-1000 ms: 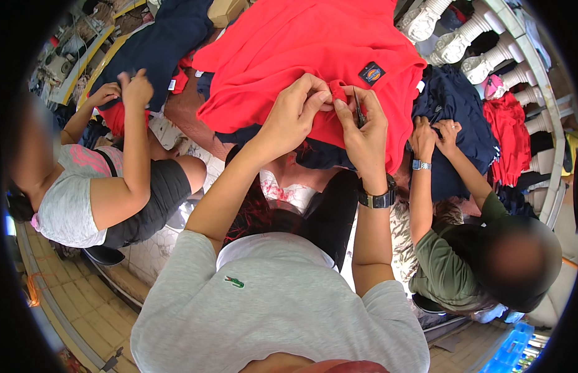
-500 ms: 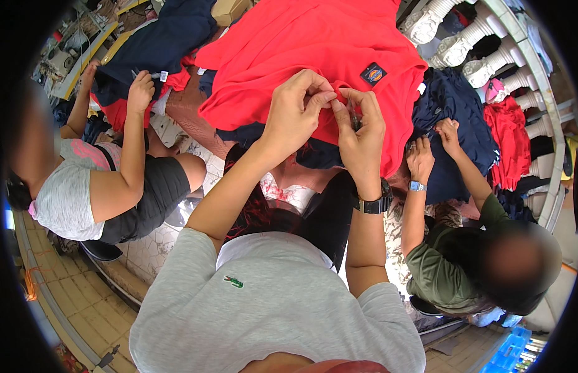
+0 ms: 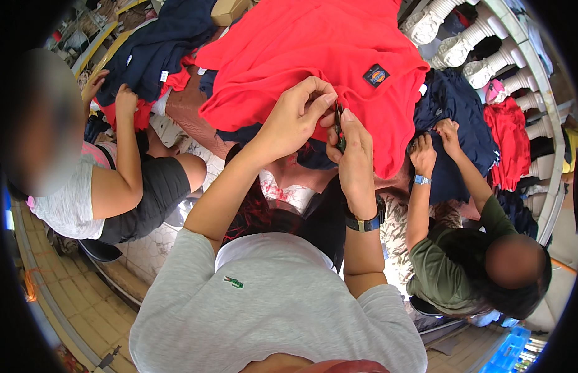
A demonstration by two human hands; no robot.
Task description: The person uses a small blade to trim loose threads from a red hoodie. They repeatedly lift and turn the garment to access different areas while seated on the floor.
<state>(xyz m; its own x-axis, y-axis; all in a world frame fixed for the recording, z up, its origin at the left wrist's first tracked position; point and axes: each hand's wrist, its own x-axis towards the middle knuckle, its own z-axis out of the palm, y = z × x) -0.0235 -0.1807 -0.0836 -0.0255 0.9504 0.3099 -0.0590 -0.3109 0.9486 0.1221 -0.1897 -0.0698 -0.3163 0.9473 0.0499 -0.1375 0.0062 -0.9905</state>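
Note:
A large red garment (image 3: pixel 289 56) with a dark square label (image 3: pixel 376 75) lies spread in front of me. My left hand (image 3: pixel 296 117) is pinched closed on a fold of it, thumb against the curled fingers; any thread there is too fine to make out. My right hand (image 3: pixel 354 149), a dark watch on its wrist, is closed around small dark thread snips (image 3: pixel 338 118) with a bit of green low on them. Their narrow blades point up, close beside my left fingertips. Most of the grip is hidden in the palm.
On my left a person (image 3: pixel 118 180) handles a navy and red garment (image 3: pixel 146 56). A person in a green shirt (image 3: pixel 457 267) works on navy cloth (image 3: pixel 453 105) at my right. Beyond stand white balusters (image 3: pixel 453 46) and red cloth (image 3: pixel 508 143). A blue crate (image 3: pixel 509 351) sits lower right.
My right hand has dropped slightly and turned, bringing the snips upright into view beside the left fingertips. My left hand barely moved. The person on the left leans closer, lowering a hand.

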